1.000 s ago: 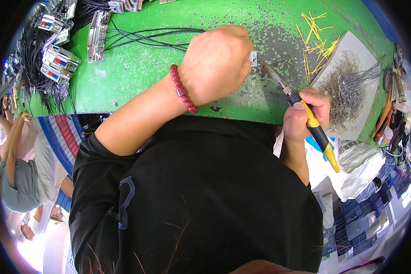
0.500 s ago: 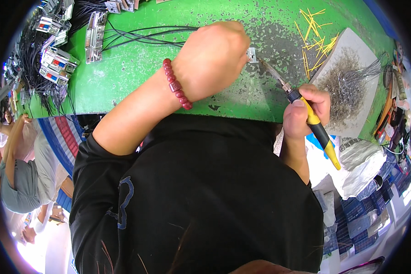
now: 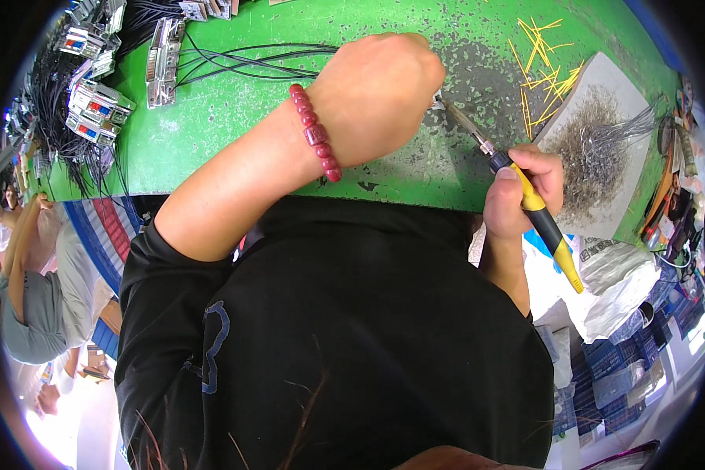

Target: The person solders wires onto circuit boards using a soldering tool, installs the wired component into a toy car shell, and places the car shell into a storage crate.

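Observation:
My right hand [image 3: 525, 192] is closed around a yellow and black soldering iron [image 3: 539, 211]. The iron's tip points up and left, at a small silvery part [image 3: 437, 103] beside my left hand; whether they touch I cannot tell. My left hand [image 3: 384, 94] is closed with its back toward me, and its fingertips are hidden, so what they pinch does not show clearly. Black wires [image 3: 251, 59] run from behind this hand to a metal connector assembly [image 3: 163, 63] lying on the green table [image 3: 243, 125].
Many wired metal assemblies [image 3: 98, 110] are heaped at the far left. Cut yellow strands [image 3: 536, 55] lie at the back right. Near them a grey board [image 3: 591, 157] bears dark debris and thin wire. Tools [image 3: 670, 180] crowd the right edge. Another person [image 3: 35, 305] is at left.
My left hand has shifted slightly to the right and now covers most of the small silvery part. The soldering iron has moved a touch up and left, its tip nearer that part.

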The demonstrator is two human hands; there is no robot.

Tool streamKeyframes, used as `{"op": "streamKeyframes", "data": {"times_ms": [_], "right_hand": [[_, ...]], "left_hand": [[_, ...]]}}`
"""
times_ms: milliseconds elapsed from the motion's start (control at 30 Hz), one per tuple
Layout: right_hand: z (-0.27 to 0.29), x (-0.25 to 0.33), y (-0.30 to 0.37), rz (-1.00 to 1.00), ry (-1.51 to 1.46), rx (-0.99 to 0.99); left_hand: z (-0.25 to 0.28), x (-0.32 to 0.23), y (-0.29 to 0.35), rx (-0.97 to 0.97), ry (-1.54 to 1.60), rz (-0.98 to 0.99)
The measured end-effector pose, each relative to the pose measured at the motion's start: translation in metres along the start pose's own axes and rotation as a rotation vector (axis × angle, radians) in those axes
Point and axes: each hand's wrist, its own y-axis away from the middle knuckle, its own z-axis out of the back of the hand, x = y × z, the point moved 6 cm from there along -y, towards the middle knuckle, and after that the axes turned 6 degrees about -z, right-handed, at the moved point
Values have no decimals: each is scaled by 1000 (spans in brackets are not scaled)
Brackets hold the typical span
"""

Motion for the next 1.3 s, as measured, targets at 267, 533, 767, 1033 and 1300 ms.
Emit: {"op": "streamKeyframes", "data": {"times_ms": [267,533,767,1033,1300], "right_hand": [[-1,0,1,9,51,18],[4,-6,2,76,-68,-25],[0,-1,1,24,8,8],[2,-1,1,31,19,-10],[1,-3,1,0,61,21]], "left_hand": [[-1,1,1,7,20,10],[0,1,1,17,27,12],[0,1,1,28,26,11],[-2,1,0,38,26,-2],[-1,3,0,65,34,18]]}}
